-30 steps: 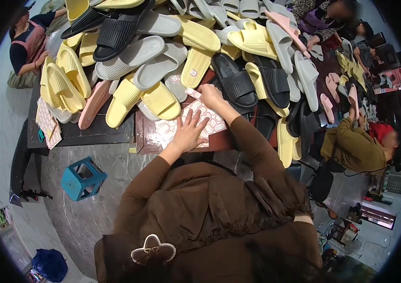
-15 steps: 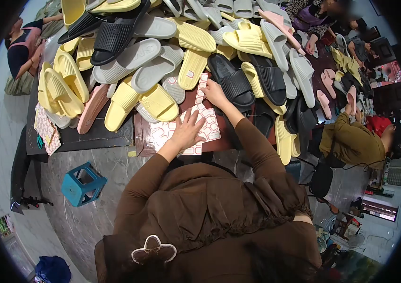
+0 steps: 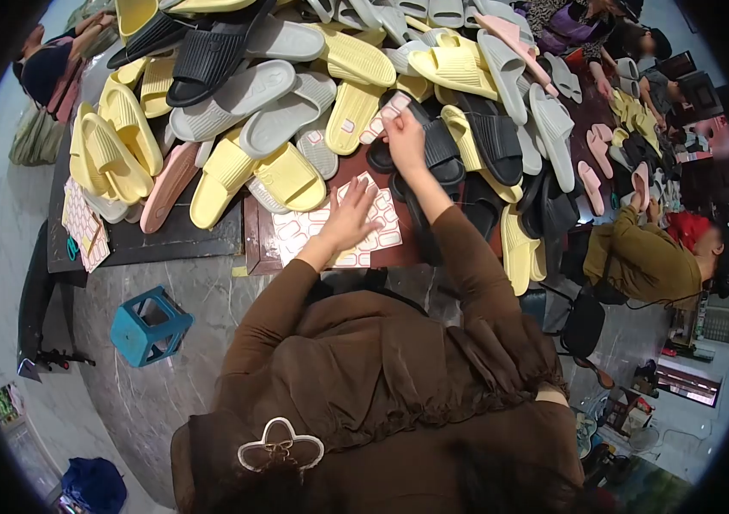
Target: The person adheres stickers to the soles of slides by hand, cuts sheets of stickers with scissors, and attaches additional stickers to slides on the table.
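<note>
- My right hand (image 3: 406, 141) pinches a narrow strip of red-outlined stickers (image 3: 376, 130) just above the middle of the frame; a tight grip could crease it or lift a sticker's edge.
- That strip is raised close to a black slide (image 3: 443, 147), so exposed glue, if there is any, could catch on the wrong shoe.
- My left hand (image 3: 349, 221) lies open, fingers spread, over the sticker sheets (image 3: 387, 226) at the centre of the frame, grasping nothing that I can see. With too little pressure, the loose sheets could slide apart; with too much sideways push, they could slip over the near edge of the surface (image 3: 261, 243).
- The yellow slide (image 3: 352, 110) just left of the strip has a small sticker on its footbed; a careless brush of my fingers could rub it crooked.
- Across the top of the frame the slides lie heaped and tilted on one another. A knock from my right wrist could shift the nearest ones onto my sheets.
- I cannot tell whether any backing is peeled.
</note>
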A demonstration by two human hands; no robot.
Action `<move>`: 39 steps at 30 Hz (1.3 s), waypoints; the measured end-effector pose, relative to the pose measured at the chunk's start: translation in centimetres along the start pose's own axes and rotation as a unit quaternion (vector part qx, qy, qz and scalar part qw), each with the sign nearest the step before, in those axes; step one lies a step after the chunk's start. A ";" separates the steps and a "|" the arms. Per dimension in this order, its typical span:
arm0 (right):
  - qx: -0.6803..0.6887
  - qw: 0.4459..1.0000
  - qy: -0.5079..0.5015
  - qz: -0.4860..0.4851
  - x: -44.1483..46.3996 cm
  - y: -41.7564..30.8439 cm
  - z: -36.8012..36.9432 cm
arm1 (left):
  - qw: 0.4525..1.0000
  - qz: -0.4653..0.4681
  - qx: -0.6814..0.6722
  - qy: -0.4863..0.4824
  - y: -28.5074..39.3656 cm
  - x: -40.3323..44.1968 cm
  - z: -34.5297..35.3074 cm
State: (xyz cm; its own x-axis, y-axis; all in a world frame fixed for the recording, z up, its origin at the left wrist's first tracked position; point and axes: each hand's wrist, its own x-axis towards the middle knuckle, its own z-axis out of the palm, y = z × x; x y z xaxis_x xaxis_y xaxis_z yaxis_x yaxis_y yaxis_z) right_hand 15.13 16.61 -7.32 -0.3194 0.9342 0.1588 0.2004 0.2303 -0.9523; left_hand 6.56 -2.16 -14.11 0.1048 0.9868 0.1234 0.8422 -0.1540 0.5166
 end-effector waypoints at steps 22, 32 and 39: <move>-0.305 0.844 -0.337 -0.285 -16.2 1.5 1.2 | 0.985 -0.101 0.039 0.135 -0.2 -14.5 -2.5; -0.251 0.851 -0.321 -0.331 -15.1 1.3 1.3 | 0.845 -0.312 0.065 0.429 -4.5 -26.3 -11.8; -0.230 0.913 -0.182 -0.285 -15.6 -2.2 3.3 | 0.701 -0.465 0.197 0.503 -29.7 -41.4 -26.8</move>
State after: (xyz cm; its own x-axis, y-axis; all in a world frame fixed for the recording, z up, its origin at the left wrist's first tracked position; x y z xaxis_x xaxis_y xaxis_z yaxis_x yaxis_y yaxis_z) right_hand 16.65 0.67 -8.60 -0.7633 0.4942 0.4162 0.2467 0.8183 -0.5192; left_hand -36.90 -39.78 -11.86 -0.8459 0.0856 0.5265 0.3999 0.7550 0.5197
